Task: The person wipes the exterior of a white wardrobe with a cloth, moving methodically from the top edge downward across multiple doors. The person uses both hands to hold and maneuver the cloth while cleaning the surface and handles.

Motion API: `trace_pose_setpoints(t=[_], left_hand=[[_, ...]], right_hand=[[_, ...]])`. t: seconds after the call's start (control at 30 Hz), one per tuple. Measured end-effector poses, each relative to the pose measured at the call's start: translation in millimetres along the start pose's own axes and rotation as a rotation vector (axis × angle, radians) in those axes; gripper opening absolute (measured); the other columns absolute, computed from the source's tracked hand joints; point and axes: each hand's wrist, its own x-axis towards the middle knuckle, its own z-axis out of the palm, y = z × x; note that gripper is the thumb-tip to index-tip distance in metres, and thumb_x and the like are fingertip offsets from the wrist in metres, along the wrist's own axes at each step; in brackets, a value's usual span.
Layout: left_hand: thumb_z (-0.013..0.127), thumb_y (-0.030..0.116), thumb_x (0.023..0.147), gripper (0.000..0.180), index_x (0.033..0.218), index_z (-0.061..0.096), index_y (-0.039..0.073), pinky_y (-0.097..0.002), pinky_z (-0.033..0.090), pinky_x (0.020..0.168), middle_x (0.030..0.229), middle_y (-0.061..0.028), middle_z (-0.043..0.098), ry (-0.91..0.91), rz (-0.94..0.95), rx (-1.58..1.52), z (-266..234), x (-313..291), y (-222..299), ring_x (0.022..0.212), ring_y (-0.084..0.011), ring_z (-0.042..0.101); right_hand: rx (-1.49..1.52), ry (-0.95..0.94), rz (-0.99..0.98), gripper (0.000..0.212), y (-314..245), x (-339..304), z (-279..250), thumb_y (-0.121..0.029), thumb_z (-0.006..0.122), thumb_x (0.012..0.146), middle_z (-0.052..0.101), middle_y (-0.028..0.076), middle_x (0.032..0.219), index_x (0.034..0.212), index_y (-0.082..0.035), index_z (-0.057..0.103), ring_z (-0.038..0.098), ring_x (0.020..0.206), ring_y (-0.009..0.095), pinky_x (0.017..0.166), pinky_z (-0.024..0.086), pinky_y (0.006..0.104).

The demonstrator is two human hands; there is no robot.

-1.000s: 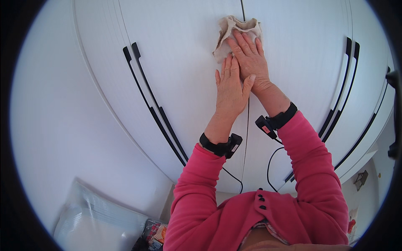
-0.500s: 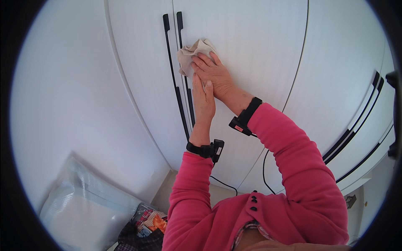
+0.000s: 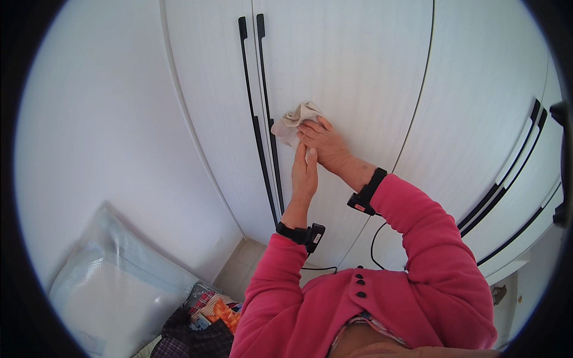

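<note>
A crumpled beige cloth (image 3: 289, 128) lies against a white cabinet door (image 3: 352, 65), just right of a long black door handle (image 3: 264, 71). My right hand (image 3: 328, 145) is pressed over the cloth, its fingers bent onto the folds. Just below, my left hand (image 3: 304, 176) points upward, fingers together, its fingertips at the cloth's lower edge under my right palm. Part of the cloth is hidden behind both hands. Each wrist wears a black strap with a small box and a cable.
Another black handle (image 3: 253, 107) runs alongside on the neighbouring door. More dark handles (image 3: 504, 179) are on the right-hand doors. A clear plastic-wrapped bundle (image 3: 119, 286) stands at lower left by the white wall (image 3: 101, 119), beside piled clothes (image 3: 209, 319).
Both hands have slid the cloth down the door and a little to the right, away from the upper part of the handle.
</note>
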Motion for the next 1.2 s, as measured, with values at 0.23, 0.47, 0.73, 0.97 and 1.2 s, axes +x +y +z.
trace_pose_setpoints(t=[0.23, 0.47, 0.73, 0.97, 1.2], left_hand=[[0.043, 0.02, 0.106, 0.052, 0.151, 0.031, -0.006, -0.04, 0.028, 0.118, 0.156, -0.0236, 0.034, 0.227, 0.155, 0.286, -4, 65, -6, 0.146, -0.0356, 0.032], [0.049, 0.024, 0.102, 0.064, 0.154, 0.023, -0.004, -0.0556, 0.01, 0.12, 0.162, -0.0224, 0.018, 0.291, 0.183, 0.513, 22, 107, -25, 0.15, -0.0389, 0.018], [0.048, 0.028, 0.102, 0.062, 0.155, 0.027, 0.002, -0.0619, 0.005, 0.118, 0.163, -0.0222, 0.016, 0.469, 0.126, 0.364, 42, 119, -24, 0.152, -0.0383, 0.011], [0.047, 0.034, 0.102, 0.063, 0.154, 0.03, 0.003, -0.0637, 0.002, 0.117, 0.163, -0.0234, 0.017, 0.502, 0.198, 0.451, 46, 119, -31, 0.152, -0.0408, 0.012], [0.053, 0.013, 0.097, 0.054, 0.146, 0.037, -0.003, -0.0514, 0.02, 0.118, 0.155, -0.0226, 0.033, 0.518, 0.396, 0.248, 25, 118, -30, 0.143, -0.0374, 0.032]], right_hand=[[-0.26, 0.176, 0.226, 0.038, 77, 30, -109, -0.005, 0.058, 0.088, 0.055, 0.0, 0.14, 0.126, -0.011, 0.061, 0.045, 0.135, 0.02, 0.117, 0.029, 0.0439], [-0.423, 0.289, 0.315, 0.043, 100, 16, -138, -0.004, 0.065, 0.085, 0.057, -0.004, 0.141, 0.125, -0.018, 0.064, 0.049, 0.132, 0.018, 0.116, 0.029, 0.0434], [-0.422, 0.318, 0.354, 0.043, 106, 4, -129, 0.0, 0.065, 0.083, 0.062, -0.003, 0.137, 0.121, -0.02, 0.07, 0.051, 0.133, 0.021, 0.118, 0.027, 0.0436], [-0.425, 0.338, 0.342, 0.044, 105, 4, -130, 0.002, 0.062, 0.083, 0.062, 0.001, 0.137, 0.121, -0.017, 0.071, 0.05, 0.135, 0.023, 0.12, 0.025, 0.0444], [-0.429, 0.323, 0.346, 0.044, 105, 2, -130, 0.004, 0.06, 0.084, 0.063, 0.001, 0.137, 0.121, -0.016, 0.071, 0.049, 0.137, 0.024, 0.12, 0.024, 0.0455]])
